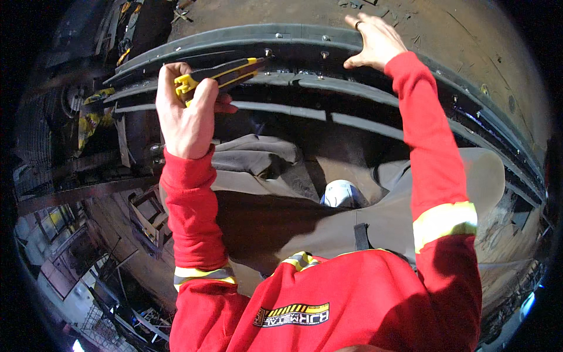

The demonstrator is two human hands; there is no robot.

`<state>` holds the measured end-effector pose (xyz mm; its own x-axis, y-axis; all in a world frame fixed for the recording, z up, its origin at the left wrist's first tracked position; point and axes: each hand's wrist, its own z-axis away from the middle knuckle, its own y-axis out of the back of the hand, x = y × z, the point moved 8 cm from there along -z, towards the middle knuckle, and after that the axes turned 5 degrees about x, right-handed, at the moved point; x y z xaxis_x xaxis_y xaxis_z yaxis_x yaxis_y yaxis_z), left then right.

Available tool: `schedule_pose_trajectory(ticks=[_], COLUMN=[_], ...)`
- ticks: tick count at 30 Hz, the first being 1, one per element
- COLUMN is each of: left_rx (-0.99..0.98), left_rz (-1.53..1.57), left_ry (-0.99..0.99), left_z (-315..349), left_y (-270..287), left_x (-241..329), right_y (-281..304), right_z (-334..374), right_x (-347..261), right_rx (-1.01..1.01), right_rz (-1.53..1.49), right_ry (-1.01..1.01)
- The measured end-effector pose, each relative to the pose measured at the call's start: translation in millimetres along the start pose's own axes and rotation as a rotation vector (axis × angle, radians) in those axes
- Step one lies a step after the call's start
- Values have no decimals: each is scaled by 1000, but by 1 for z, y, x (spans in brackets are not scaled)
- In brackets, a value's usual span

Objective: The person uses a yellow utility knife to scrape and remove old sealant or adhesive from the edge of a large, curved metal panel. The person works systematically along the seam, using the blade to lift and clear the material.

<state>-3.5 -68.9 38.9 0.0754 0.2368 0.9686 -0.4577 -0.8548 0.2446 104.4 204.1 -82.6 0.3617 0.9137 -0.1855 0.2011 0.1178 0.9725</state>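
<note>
My left hand [189, 120] is closed around a yellow-and-black hand tool [234, 71], whose exact kind I cannot make out. Its yellow block sits between my thumb and fingers, and its long narrow body points right, over a long dark metal beam [328, 32] studded with bolts. At the beam's far edge is my right hand [375, 42], thumb and fingers spread, with nothing in it. Whether its fingertips touch the beam I cannot tell. Both arms reach forward in red sleeves with reflective bands.
Nearer than the beam run parallel metal rails [287, 110]. My legs in grey-brown trousers [316, 234] are bent below them, with a white-and-blue shoe tip [340, 193] between. Stacked metal parts and a yellow patterned cloth [94, 120] lie left; brown floor [469, 35] stretches beyond the beam.
</note>
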Motion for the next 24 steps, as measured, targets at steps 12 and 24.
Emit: schedule_pose_trajectory(ticks=[12,24], left_rx=[-24,-55], left_rz=[-267,-422], left_ry=[-278,-312], left_z=[26,1], left_y=[-51,-61], left_x=[-42,-44], right_y=[-38,-63], right_z=[114,81], right_x=[-190,-214], right_rx=[-312,-227], right_rz=[-2359,-2736], right_ry=[-1163,-1315])
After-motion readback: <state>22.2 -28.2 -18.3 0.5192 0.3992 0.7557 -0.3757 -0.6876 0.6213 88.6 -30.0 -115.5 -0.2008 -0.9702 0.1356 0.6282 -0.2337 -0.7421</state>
